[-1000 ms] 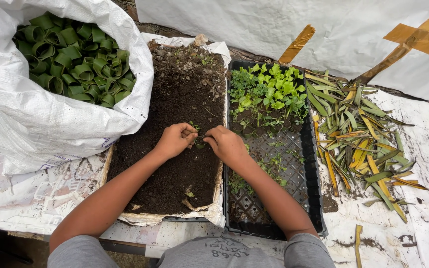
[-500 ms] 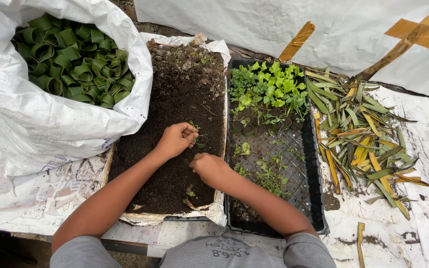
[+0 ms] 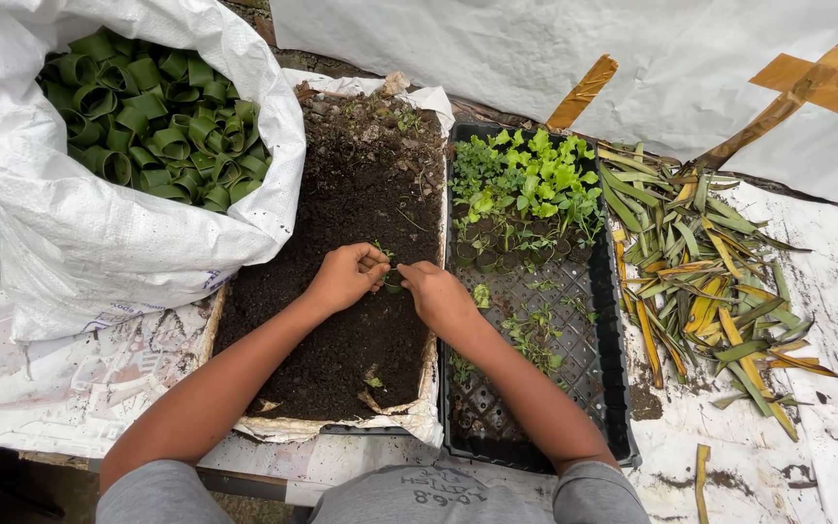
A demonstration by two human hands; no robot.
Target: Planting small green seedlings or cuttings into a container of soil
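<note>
Outdoor potting setup, shot from straight above. Bench (image 3: 60, 388) wrapped in dirty white printed sheeting, more white sheeting (image 3: 535, 49) hung behind as a backdrop, patched with brown tape (image 3: 812, 82).

Far left: big white woven sack (image 3: 99, 252), mouth open, stuffed with rolled green leaf cups (image 3: 147, 116). Just beside it, a tray of dark soil (image 3: 361, 194) lined with white plastic. Left hand (image 3: 343, 277) over that soil, fingers pinched narrow on a tiny seedling (image 3: 385, 257). Right hand (image 3: 438, 294) touching it from the other side, fingers curled around a small green leaf cup (image 3: 395, 284) right at the soil tray's right edge. Hard to tell exactly how the cup sits, mostly hidden between the two hands.

Next over: black mesh seedling tray (image 3: 594, 388), bright green seedlings (image 3: 531, 180) crowded at the far end, a row of filled leaf cups (image 3: 482, 257) below them, a few loose sprouts scattered on the mesh. Far right: pile of long leaf strips (image 3: 700, 281), green and yellowing, with soil smears on the sheeting around it.

Versus half a second ago: right hand back up from lower on the soil tray's edge, now meeting the left hand again, like a second ago. Left hand barely shifted. Sack, trays, leaf pile all in the same spots.
</note>
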